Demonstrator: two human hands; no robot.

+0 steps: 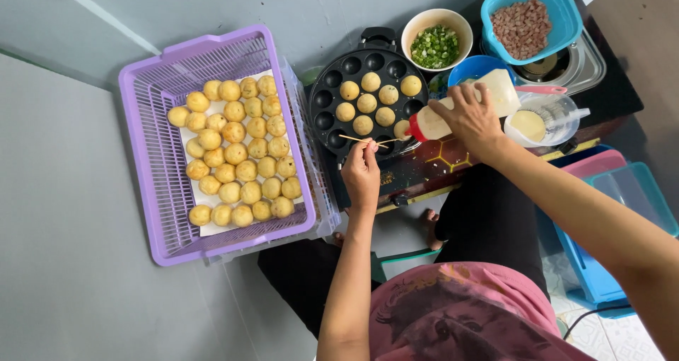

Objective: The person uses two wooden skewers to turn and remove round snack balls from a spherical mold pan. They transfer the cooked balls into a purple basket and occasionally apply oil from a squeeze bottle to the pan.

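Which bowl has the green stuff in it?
The cream-coloured round bowl behind the black pan holds chopped greens; the turquoise container holds pinkish meat bits.

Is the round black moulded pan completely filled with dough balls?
No, the round black moulded pan holds only some golden dough balls near its middle and right; many outer hollows are bare.

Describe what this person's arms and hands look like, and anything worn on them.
Both arms are bare along all that shows: no sleeves, gloves, watch or bracelet visible. The left hand and right hand show no rings from this view. A pink printed top covers the torso.
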